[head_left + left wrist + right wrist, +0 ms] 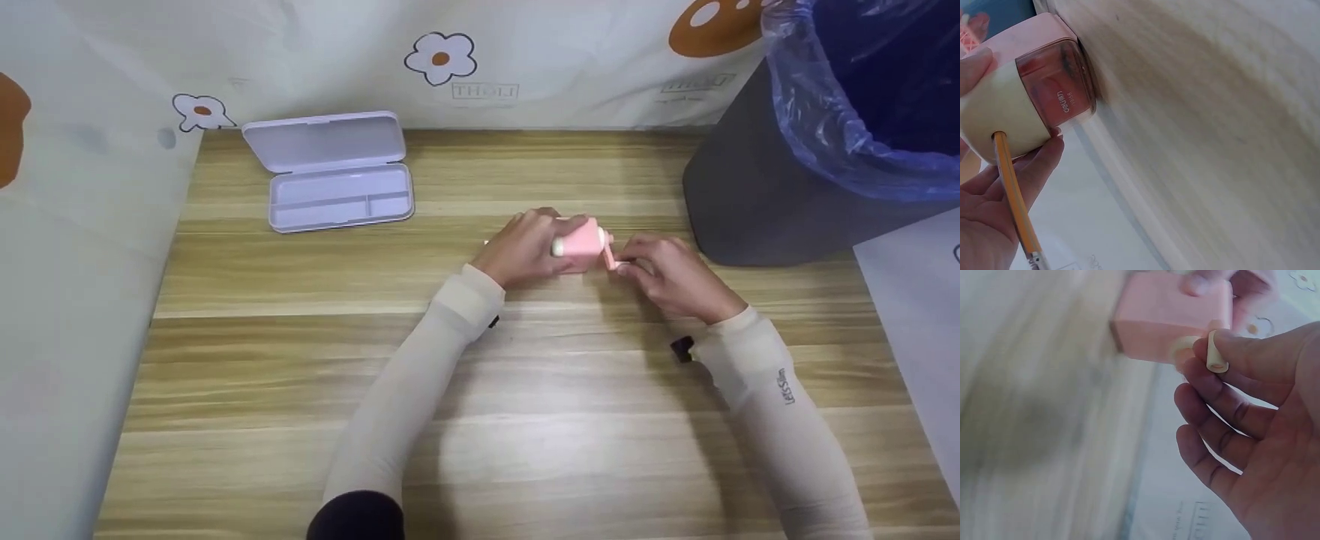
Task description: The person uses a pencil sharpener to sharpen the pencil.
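My left hand [525, 244] grips a pink and cream crank pencil sharpener [581, 238] over the wooden table. In the left wrist view, a yellow pencil [1013, 194] sits with one end in the hole of the sharpener's cream face, its metal ferrule pointing out towards the camera. The sharpener's see-through shavings drawer [1058, 84] is beside that face. My right hand [671, 274] pinches the small cream knob [1217, 353] of the sharpener's crank between thumb and forefinger, the other fingers loosely bent below it.
A lilac pencil case [341, 214] stands with its lid raised at the back left of the table [570, 450]; its compartments show no contents. At the back right is a grey bin [757, 172] with a blue liner. A patterned cloth [315, 60] hangs behind the table.
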### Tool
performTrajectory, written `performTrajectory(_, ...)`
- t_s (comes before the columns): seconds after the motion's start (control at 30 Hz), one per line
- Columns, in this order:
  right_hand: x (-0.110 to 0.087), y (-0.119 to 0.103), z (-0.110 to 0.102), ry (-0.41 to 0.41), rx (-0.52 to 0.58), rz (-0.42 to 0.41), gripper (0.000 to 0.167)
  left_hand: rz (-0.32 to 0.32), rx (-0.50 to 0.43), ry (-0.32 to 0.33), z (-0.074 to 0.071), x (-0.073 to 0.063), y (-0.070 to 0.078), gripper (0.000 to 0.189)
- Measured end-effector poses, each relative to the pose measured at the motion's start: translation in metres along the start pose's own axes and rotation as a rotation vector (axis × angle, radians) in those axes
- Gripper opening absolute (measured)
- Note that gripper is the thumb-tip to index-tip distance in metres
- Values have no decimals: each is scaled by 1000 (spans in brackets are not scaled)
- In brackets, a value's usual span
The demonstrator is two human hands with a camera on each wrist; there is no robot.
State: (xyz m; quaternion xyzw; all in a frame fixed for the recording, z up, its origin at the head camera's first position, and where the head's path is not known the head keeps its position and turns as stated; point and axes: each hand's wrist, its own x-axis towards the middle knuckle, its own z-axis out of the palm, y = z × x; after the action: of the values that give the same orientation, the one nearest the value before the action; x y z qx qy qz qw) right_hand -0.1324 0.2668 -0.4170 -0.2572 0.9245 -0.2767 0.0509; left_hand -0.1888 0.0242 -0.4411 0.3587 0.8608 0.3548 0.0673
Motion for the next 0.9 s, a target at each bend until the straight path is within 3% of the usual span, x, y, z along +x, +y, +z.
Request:
performTrajectory(0.17,3,-2,-5,-16,-10,-14,14,-16,12,-8,-1,-1,0,62)
performTrajectory(0.6,5,-6,-14,42,-73,39,13,11,27,-54,-3,1,4,60)
performTrajectory(0.9,10,-5,-21,76,-86,44,14,-11,59,-90,-4,2,6,62)
